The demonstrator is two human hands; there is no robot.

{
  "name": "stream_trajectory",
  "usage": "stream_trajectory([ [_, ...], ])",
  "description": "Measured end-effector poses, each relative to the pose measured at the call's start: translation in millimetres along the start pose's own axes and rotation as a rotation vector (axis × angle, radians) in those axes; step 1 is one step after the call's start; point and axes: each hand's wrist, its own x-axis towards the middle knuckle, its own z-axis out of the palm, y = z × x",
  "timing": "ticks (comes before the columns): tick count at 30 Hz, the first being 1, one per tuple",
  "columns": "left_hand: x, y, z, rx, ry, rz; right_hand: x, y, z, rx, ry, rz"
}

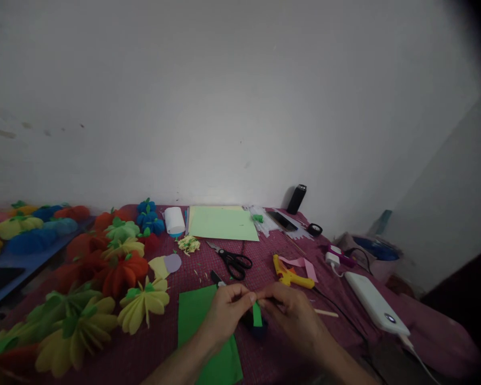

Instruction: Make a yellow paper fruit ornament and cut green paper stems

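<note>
My left hand (233, 306) and my right hand (291, 310) meet at the front of the table, thumbs and forefingers pinched together. Between them hangs a narrow green paper strip (257, 315), its top end at the fingertips. A dark thing below the strip is mostly hidden by my hands. Under my left wrist lies a green sheet (196, 315). Just beyond my left hand a dark-bladed tool (216, 278) lies partly covered, and black-handled scissors (233, 262) lie farther back. The yellow glue gun (292, 275) rests beyond my right hand.
Several colourful paper pumpkins (122, 270) crowd the left side. Pale green sheets (224, 223), a white roll (174, 220) and paper scraps (188, 244) lie toward the wall. At right are pink ribbon (309, 267), a white power bank (377, 302) with cables, and a black tape roll (315, 229).
</note>
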Motion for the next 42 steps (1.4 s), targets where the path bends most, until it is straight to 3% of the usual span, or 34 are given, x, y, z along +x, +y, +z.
stream_trajectory([
  [12, -1, -3, 1, 0.136, 0.003, 0.044, 0, 0, -6, -0.082, -0.116, 0.010],
  [22, -1, -5, 2, 0.100, -0.003, 0.057, -1, 1, -10, -0.201, -0.191, 0.027],
  [42, 2, -16, 5, 0.111, -0.016, 0.161, -3, 7, -2, 0.098, -0.185, 0.219],
])
